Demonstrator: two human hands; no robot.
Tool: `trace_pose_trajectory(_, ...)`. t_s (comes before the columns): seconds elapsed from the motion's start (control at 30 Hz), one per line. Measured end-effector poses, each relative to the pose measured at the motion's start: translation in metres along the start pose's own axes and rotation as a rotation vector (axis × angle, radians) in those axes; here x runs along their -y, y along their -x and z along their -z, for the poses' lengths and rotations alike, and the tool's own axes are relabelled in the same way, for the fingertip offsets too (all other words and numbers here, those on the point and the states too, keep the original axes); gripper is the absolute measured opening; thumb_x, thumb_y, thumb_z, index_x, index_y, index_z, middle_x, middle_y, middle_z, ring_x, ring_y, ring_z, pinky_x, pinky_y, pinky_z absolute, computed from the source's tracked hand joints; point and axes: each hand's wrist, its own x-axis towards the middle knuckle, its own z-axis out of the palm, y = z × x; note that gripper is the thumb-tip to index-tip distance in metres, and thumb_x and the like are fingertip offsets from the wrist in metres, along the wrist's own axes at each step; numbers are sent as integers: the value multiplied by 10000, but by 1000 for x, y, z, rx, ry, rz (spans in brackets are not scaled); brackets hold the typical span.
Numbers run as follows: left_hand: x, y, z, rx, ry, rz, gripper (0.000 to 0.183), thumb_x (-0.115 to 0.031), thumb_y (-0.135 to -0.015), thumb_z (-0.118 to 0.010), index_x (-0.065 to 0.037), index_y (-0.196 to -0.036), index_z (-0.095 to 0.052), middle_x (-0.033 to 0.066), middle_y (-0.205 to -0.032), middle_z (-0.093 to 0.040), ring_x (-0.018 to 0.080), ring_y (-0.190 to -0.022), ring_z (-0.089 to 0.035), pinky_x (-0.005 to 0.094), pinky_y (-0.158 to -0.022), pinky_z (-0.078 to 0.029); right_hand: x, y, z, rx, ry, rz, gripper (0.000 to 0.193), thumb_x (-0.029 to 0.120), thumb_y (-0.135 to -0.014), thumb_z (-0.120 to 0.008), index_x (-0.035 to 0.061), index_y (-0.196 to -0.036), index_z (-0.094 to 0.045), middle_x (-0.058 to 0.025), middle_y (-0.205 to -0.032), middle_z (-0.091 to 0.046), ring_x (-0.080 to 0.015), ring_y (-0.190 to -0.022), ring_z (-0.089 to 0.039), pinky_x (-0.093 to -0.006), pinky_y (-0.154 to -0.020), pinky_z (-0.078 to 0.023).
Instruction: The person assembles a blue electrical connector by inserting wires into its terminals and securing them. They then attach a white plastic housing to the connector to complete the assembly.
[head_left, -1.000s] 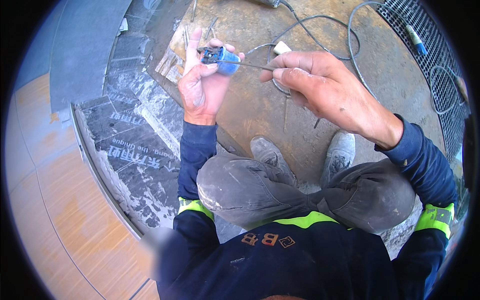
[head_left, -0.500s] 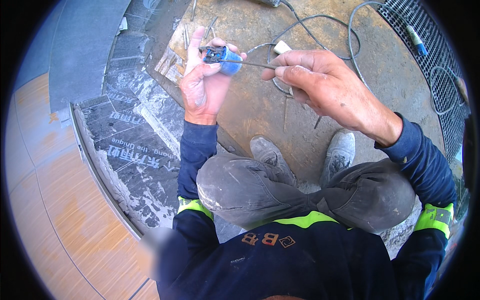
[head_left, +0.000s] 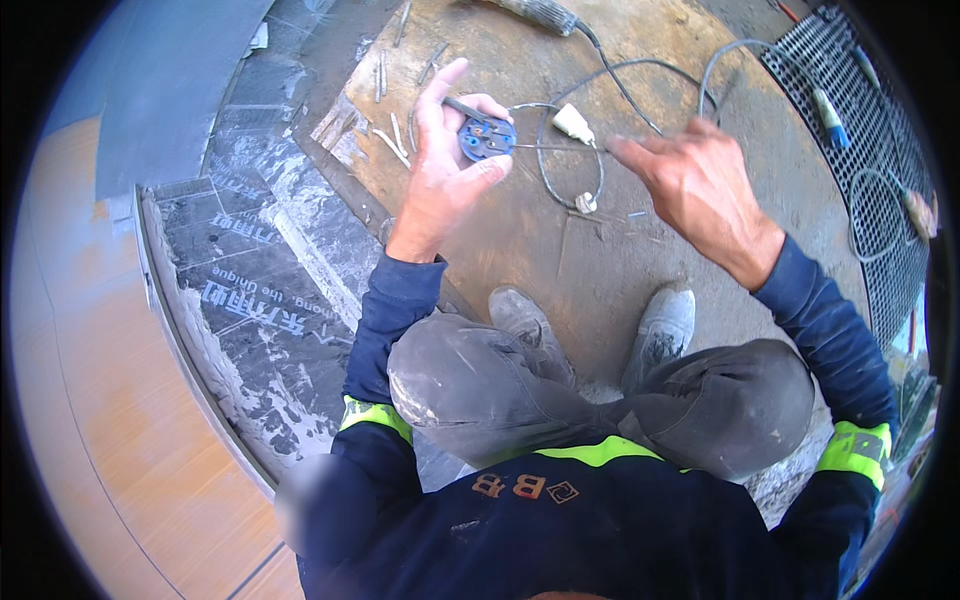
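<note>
The left hand (head_left: 446, 183) grips a round blue housing (head_left: 487, 141) with metal parts inside, upper centre of the frame. The right hand (head_left: 700, 180), apart from the left, pinches a thin rod (head_left: 562, 149) reaching the housing's edge.

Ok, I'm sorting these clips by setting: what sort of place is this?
Probably a construction or renovation site: a black sheet smeared with pale, mortar-like material, a loose grey cable trailing over the stained ground, and dusty shoes.
</note>
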Motion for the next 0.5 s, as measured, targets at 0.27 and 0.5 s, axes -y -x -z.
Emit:
trace_pose_trajectory(0.27,4,1,4,23,-72,-106,1002,7,-818,-711,-98,-1668,-191,120,-1252,-564,188,-1110,-582,346,-990,-512,9,17,-16,193,-229,-108,161,100,-910,-669,106,-1064,-714,-144,-743,-710,-363,-722,-737,-476,-636,-573)
trace_pose_trajectory(0.5,5,1,5,34,-168,-161,963,67,-820,-647,-95,-1662,-208,112,-1230,-565,166,-1069,-572,336,-950,-518,14,9,-10,149,-469,-205,124,174,-983,-678,72,-1053,-691,-208,-780,-702,-414,-752,-720,-515,-653,-552)
